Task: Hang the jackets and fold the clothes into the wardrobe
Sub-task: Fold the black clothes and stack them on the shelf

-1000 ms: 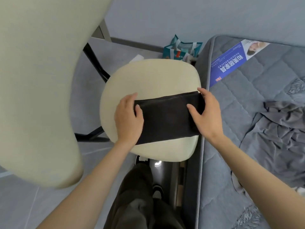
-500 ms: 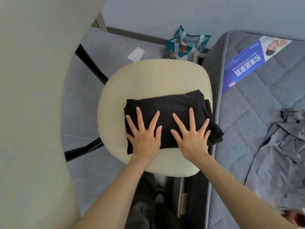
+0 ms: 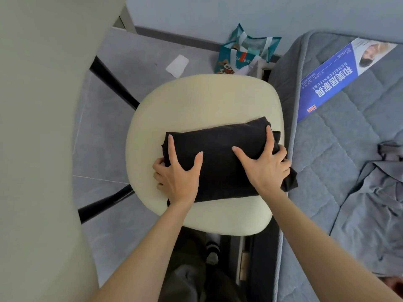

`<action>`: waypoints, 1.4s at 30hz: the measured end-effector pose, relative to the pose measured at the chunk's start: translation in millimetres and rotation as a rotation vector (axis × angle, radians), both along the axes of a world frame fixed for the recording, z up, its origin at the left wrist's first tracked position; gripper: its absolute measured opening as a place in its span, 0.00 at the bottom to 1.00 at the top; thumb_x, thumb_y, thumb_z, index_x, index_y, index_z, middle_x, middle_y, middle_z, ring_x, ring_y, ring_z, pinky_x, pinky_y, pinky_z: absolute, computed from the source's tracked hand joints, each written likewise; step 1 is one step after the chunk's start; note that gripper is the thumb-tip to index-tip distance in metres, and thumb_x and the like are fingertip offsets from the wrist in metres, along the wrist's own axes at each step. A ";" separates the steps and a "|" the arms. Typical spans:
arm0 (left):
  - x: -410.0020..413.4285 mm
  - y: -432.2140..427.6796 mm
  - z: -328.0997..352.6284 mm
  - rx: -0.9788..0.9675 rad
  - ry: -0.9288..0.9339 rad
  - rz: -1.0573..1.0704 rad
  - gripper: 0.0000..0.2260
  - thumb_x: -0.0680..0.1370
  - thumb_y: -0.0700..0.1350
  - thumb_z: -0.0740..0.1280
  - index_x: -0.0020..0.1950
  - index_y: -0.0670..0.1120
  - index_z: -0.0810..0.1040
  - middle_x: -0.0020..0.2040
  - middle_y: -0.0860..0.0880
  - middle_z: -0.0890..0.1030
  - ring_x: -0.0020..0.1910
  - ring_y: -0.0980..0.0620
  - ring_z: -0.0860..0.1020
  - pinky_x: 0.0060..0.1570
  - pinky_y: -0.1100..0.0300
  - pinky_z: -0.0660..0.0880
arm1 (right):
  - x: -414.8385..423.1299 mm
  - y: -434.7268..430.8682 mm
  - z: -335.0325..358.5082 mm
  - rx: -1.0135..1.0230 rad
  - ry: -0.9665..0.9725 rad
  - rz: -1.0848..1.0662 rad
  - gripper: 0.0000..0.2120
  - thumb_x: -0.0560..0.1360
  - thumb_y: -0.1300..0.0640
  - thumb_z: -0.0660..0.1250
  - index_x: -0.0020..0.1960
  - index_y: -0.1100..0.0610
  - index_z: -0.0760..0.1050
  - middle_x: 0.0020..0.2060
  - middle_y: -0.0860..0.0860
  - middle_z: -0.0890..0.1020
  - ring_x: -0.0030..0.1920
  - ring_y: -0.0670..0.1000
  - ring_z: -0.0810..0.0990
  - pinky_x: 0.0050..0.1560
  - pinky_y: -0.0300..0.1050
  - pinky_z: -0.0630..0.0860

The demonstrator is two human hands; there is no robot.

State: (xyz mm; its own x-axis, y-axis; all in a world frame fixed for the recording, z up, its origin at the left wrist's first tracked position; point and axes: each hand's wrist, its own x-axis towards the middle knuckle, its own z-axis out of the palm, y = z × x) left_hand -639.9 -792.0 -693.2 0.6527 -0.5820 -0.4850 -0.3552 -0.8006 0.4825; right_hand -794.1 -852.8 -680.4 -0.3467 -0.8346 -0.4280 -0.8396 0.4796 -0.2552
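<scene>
Head view, looking steeply down. Seems to be the end of a folding step and the start of a pick-up: black folded garment (image 3: 220, 153) lying as a compact bundle across the near half of a cream chair seat (image 3: 207, 99), gripped at both ends.

From the left: cream chair back (image 3: 39, 149), close and blurred, filling that side. Then grey floor with a small white card (image 3: 177, 66) lying far off. Next the left hand (image 3: 178, 173), clamped on the bundle's left end, with thumb and forefinger spread on top and the remaining fingers curled down round the edge. Bundle between the two hands, touching both, flat on the seat, not lifted. Then the right hand (image 3: 263, 164), mirroring the other: thumb on top, forefinger stretched along the far right corner, other fingers wrapped round the right end. One loose corner of cloth poking out just right of that wrist, overhanging the seat edge.

Farther right, a teal bag (image 3: 244, 55) on the floor beyond the seat, then a grey mattress (image 3: 340, 153) bearing a blue leaflet (image 3: 333, 79) and a crumpled grey garment (image 3: 370, 203), unfolded.

Next move probably calls for lifting level with even pressure from both sides, tucking that stray corner, and carrying to the wardrobe, which is out of sight.
</scene>
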 end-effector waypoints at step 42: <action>-23.4 297.0 307.2 -0.663 0.284 0.191 0.29 0.77 0.53 0.67 0.75 0.57 0.58 0.71 0.58 0.67 0.67 0.57 0.69 0.64 0.59 0.69 | -74.5 256.6 318.6 -0.397 -0.460 0.530 0.27 0.77 0.40 0.63 0.68 0.52 0.57 0.49 0.46 0.76 0.37 0.39 0.72 0.34 0.29 0.65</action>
